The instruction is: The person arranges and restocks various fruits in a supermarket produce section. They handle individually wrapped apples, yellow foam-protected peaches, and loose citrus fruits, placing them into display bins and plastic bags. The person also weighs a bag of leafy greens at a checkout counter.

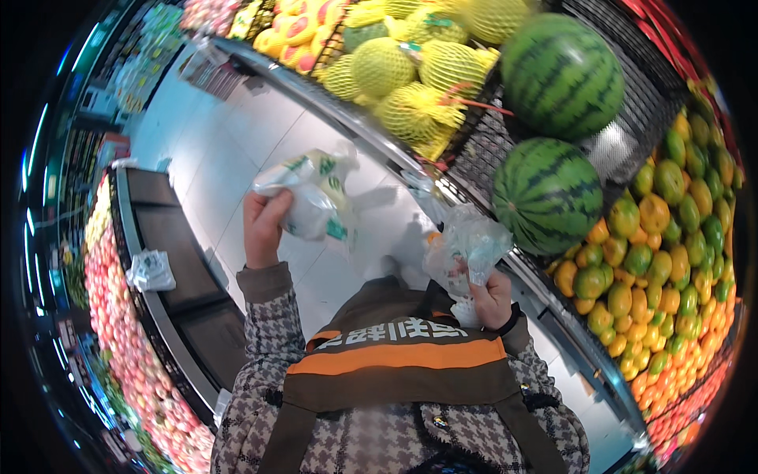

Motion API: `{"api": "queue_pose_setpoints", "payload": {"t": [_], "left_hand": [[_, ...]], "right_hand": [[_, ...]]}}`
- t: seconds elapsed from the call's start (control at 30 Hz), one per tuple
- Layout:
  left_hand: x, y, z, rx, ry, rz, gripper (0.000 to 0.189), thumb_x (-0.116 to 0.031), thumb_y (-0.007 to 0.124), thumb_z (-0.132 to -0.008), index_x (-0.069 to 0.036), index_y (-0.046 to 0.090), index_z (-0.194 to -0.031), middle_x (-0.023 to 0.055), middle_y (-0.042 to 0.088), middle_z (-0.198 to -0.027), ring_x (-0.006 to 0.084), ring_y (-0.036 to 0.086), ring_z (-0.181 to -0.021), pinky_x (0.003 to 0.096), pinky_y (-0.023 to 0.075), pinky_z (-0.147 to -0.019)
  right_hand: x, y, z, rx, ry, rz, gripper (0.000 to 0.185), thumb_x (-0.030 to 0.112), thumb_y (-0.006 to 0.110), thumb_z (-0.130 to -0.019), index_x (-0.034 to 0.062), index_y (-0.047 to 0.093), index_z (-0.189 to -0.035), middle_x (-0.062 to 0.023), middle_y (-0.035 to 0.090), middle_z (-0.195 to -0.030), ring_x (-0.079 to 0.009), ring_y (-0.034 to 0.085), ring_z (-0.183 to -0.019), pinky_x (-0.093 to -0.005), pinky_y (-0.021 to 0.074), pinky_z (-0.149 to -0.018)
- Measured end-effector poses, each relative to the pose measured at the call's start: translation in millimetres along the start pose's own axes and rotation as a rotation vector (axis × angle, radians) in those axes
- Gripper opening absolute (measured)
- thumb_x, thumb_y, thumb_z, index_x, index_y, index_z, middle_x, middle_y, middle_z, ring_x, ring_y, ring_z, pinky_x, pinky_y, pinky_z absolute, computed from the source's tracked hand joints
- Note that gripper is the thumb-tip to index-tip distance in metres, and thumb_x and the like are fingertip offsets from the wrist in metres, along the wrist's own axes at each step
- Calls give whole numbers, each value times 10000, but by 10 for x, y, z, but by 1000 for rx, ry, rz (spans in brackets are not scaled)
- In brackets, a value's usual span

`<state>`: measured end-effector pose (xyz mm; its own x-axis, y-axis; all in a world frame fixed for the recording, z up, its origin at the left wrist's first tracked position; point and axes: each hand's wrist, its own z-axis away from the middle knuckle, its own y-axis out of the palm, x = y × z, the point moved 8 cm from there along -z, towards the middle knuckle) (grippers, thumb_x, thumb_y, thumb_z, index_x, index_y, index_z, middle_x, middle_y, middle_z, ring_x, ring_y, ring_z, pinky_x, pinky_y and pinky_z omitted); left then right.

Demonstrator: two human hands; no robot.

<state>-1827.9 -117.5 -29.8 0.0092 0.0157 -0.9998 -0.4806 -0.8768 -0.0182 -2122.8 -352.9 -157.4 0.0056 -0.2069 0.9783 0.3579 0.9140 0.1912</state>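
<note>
My left hand (265,224) grips a crumpled plastic bag (317,195) with green print, held over the tiled aisle floor. Whatever the bag may contain is hidden by its folds. In my right hand (492,299) is another clear plastic bag (465,243), bunched up close to the stand's edge. Just beyond that bag sits a striped watermelon (548,195), with a second watermelon (562,76) behind it in a black crate (642,89).
Melons in yellow foam nets (382,68) fill the neighbouring crate. To the right are piled green-orange citrus fruits (663,237). A metal rail (349,112) edges the stand. Across the aisle, a roll of plastic bags (151,271) rests by a pink fruit display (118,296).
</note>
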Motion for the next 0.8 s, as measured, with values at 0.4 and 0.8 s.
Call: {"api": "queue_pose_setpoints", "payload": {"t": [0.4, 0.8], "left_hand": [[504, -151, 404, 487, 25, -416, 739, -200, 804, -824, 2, 455, -1442, 149, 616, -1217, 239, 625, -1054, 366, 497, -935], [1075, -2665, 80, 175, -202, 150, 560, -71, 681, -943, 14, 457, -1449, 105, 637, -1205, 155, 599, -1099, 329, 509, -937]], "right_hand": [[-379, 2248, -1604, 231, 240, -408, 351, 140, 737, -906, -12, 657, -1212, -74, 713, -1115, -175, 695, -943, -320, 560, -791], [-676, 4436, -2678, 439, 304, -207, 284, 51, 668, -939, -53, 685, -1203, -97, 729, -1138, -178, 699, -1003, -312, 560, -868]]}}
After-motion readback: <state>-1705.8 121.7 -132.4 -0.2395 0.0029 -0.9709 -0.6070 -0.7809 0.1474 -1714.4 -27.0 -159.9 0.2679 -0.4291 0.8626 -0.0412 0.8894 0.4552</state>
